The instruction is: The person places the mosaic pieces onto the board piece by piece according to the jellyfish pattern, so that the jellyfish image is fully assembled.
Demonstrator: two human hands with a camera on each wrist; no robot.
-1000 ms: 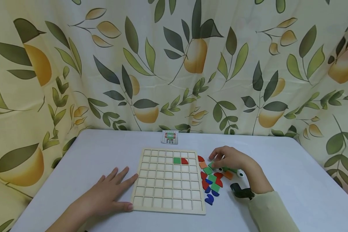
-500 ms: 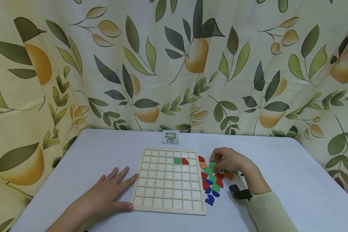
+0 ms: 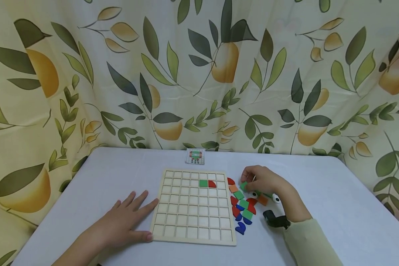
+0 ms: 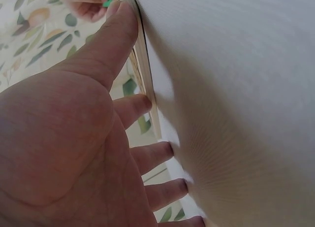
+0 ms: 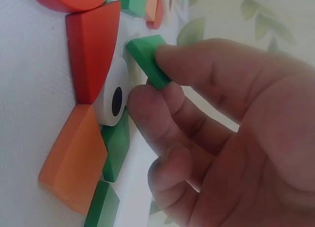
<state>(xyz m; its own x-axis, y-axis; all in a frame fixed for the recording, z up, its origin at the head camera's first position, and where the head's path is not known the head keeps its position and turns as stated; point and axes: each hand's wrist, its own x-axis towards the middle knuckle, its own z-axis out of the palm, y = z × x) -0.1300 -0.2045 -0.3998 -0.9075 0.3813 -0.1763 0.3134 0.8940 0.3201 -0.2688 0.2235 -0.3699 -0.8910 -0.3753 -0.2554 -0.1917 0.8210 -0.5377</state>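
A pale wooden grid board (image 3: 186,211) lies on the table; a green square (image 3: 203,183) and a red quarter-circle piece (image 3: 212,184) sit side by side in its second row. My left hand (image 3: 128,220) has its fingers spread, with thumb and index fingertip at the board's left edge. Over the loose pieces, my right hand (image 3: 266,183) pinches a green square block (image 5: 146,58) between thumb and fingers. Beneath it in the right wrist view are a red piece (image 5: 91,52), a white eye piece (image 5: 114,96) and an orange square (image 5: 76,155).
Several red, green and blue pieces (image 3: 244,204) lie along the board's right side. A small picture card (image 3: 195,156) with a figure on it lies behind the board. A black strap device (image 3: 275,219) is at the right wrist. A patterned curtain (image 3: 199,92) hangs behind the white table.
The right hand reached down to the pieces, pinched a green square block and has risen slightly with it. The left hand has stayed at the board's edge.
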